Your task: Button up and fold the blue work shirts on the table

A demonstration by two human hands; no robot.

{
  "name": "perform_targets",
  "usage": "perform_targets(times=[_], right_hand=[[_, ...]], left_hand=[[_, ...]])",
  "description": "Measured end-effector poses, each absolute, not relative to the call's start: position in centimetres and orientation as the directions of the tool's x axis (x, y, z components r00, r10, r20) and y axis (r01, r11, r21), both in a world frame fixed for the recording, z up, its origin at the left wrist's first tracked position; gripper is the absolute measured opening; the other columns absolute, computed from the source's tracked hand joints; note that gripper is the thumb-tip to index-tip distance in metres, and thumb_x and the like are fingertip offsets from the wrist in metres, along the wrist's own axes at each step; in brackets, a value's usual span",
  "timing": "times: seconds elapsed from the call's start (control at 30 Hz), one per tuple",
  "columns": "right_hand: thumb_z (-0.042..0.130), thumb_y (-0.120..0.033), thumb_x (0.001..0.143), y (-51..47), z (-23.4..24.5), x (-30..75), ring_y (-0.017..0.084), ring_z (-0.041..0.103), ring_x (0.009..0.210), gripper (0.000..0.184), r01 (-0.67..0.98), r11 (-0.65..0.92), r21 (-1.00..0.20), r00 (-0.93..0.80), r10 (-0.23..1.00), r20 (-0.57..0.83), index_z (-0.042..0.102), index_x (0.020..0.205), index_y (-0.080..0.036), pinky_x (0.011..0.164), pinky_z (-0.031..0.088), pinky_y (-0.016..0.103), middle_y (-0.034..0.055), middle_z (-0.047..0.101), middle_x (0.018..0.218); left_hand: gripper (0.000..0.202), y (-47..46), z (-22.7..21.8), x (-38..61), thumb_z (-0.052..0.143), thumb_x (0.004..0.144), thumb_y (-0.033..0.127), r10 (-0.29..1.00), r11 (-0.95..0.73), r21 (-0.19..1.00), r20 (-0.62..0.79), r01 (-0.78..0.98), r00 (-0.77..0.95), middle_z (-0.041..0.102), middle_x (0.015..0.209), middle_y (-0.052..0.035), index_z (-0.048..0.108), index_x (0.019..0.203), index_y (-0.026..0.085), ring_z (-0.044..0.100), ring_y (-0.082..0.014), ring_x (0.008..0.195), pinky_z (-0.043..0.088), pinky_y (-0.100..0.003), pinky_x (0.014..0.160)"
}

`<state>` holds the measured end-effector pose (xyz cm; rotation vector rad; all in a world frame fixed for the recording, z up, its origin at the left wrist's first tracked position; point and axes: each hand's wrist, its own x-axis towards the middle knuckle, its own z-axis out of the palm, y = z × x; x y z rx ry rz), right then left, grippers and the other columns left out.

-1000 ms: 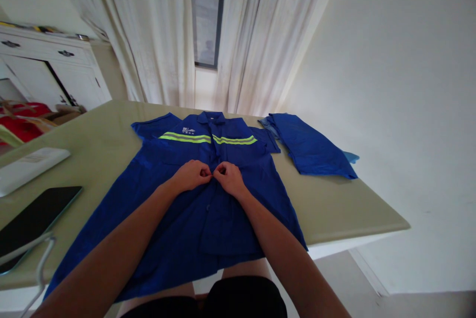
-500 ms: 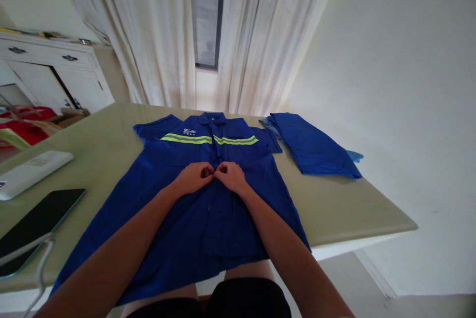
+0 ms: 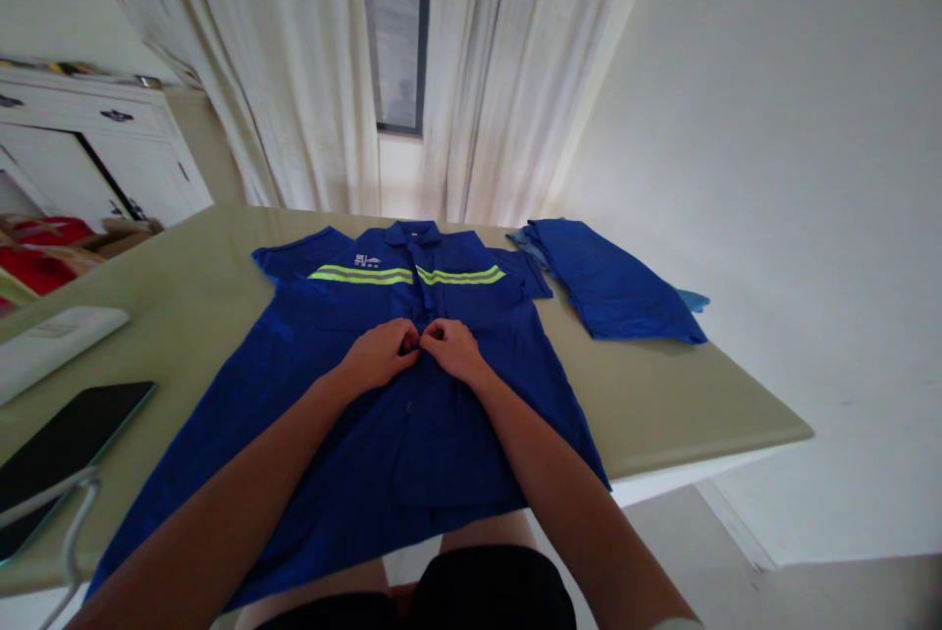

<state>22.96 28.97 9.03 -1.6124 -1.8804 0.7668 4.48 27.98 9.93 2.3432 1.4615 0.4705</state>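
A blue short-sleeved work shirt (image 3: 471, 434) lies front up, collar away from me, with a yellow-green and grey reflective band across its chest and a white logo on one side. My left hand (image 3: 381, 352) and my right hand (image 3: 450, 347) meet at the middle of its front opening, below the band. Both are closed, fingertips pinching the shirt's front edges. Whatever button lies between the fingertips is hidden. Lower down the opening, a small button (image 3: 410, 407) shows on the fabric.
Folded blue clothing (image 3: 618, 282) lies at the table's right. On the left are a white oblong device (image 3: 63, 345), a dark tablet (image 3: 74, 439) and a white cable (image 3: 74, 532). The pale green table (image 3: 684, 404) ends near my legs; curtains (image 3: 294, 71) hang behind it.
The view has shifted slightly, so everything sits a little further left. Both hands stay pinched at the same place on the shirt, with barely any finger movement.
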Motion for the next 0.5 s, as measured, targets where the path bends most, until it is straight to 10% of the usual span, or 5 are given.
perform_targets(times=[0.5], right_hand=[[0.071, -0.033, 0.083, 29.6, 9.4, 22.8, 0.016, 0.066, 0.077, 0.01, 0.694, 0.157, -0.703, -0.162, 0.985, 0.06, 0.077, 0.084, -0.024, 0.067, 0.043, 0.025, -0.0016, 0.075, 0.082]], left_hand=[[0.015, 27.2, 10.9, 5.7, 0.049, 0.097, 0.03, 0.852, -0.516, 0.066, 0.134, 0.854, 0.505, 0.066, 0.109, -0.0107, 0.058, 0.105, 0.021, 0.067, -0.0253, 0.094, 0.048, -0.036, 0.076]])
